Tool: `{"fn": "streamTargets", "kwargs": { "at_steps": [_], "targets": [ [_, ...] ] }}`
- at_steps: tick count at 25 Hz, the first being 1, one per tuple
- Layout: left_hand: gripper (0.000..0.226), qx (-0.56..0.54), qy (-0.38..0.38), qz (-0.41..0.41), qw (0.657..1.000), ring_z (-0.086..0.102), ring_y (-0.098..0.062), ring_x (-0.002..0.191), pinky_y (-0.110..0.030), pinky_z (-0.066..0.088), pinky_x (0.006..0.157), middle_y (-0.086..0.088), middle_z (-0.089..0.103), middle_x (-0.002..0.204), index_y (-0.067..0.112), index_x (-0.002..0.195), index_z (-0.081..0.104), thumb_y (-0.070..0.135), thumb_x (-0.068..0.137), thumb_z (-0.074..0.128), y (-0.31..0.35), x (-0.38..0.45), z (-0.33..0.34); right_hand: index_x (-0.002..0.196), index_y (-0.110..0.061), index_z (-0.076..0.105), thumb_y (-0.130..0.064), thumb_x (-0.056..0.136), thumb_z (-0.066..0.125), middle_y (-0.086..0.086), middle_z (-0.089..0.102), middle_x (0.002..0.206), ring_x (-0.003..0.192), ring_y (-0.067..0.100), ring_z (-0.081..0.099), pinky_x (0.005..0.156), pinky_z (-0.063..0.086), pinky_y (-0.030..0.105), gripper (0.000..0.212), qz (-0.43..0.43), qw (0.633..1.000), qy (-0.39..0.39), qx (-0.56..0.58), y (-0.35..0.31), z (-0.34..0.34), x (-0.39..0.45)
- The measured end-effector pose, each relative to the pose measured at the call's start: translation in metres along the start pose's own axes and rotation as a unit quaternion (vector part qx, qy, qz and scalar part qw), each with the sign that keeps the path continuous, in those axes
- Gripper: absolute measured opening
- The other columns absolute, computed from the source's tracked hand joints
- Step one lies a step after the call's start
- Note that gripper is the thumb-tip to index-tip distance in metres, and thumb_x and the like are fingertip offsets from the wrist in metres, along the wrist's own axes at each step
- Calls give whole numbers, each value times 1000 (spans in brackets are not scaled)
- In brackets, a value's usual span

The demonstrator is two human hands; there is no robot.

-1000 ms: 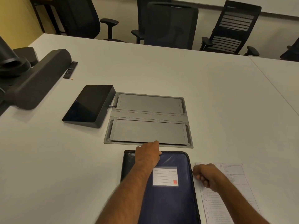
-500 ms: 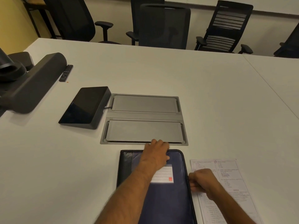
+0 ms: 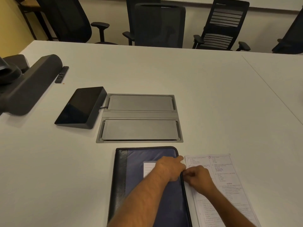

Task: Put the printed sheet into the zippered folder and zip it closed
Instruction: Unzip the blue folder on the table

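Head view shows the zippered folder [image 3: 147, 185] lying flat and shut on the white table [image 3: 213, 95], just on the near side of the grey cable hatch [image 3: 139, 118], with the printed sheet [image 3: 229, 185] flat on the table touching the folder's right edge. Over the last second the left hand [image 3: 170, 169] has slid from the folder's far edge, next to the hatch, across the cover to its far right corner, while the right hand [image 3: 198, 179] has crept up along the right edge until the two nearly meet. That reads as hunting for, or starting to run, the zip (the puller itself is too small to make out), so the task looks to be at its opening step: the folder is not yet open and the sheet is still outside it.

The left hand lies palm down on the blue cover, fingers together and stretched toward the corner, pressing rather than gripping. The right hand is curled, knuckles up, its fingertips pinched together at the folder's right edge, over the sheet; whether they actually hold the zip tab I cannot tell.
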State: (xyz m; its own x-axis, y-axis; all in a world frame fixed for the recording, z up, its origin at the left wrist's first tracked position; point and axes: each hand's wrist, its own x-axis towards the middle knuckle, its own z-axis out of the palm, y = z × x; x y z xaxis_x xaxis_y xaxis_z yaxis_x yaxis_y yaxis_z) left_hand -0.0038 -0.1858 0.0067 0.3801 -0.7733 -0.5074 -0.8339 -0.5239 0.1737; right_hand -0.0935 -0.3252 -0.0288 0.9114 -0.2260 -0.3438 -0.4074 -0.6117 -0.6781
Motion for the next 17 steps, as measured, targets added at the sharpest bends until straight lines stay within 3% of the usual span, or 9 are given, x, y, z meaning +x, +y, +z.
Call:
{"fn": "streamTargets", "kwargs": {
  "at_steps": [4,8,11,17],
  "targets": [
    [28,-17,20,-8,1000,58,-31,101,-44,56,77,-10,43,134,12,124,54,12,96,59,1,6,0,69,-17,78,0,74,76,-21,58,64,61,-3,56,60,45,5,17,-90,992,54,-65,8,8,-5],
    [26,-5,28,-3,1000,57,-31,102,-46,56,83,-12,47,129,9,122,53,11,96,58,3,11,0,73,-22,79,-8,74,79,-7,69,74,68,4,59,65,46,13,14,-146,982,25,-113,20,5,-15],
    [30,-7,38,-8,999,57,-30,103,-42,55,79,-13,48,128,7,124,50,10,96,58,4,9,1,74,-29,78,-14,71,83,-10,70,72,68,2,57,62,45,13,16,-192,969,12,-157,31,5,-33],
    [31,28,34,20,999,57,-29,102,-41,54,76,-12,47,129,9,123,50,11,94,60,18,6,4,79,-30,78,-15,68,85,-24,61,71,67,-2,59,62,52,18,20,-137,987,35,-81,48,11,-70]
  ]
}}
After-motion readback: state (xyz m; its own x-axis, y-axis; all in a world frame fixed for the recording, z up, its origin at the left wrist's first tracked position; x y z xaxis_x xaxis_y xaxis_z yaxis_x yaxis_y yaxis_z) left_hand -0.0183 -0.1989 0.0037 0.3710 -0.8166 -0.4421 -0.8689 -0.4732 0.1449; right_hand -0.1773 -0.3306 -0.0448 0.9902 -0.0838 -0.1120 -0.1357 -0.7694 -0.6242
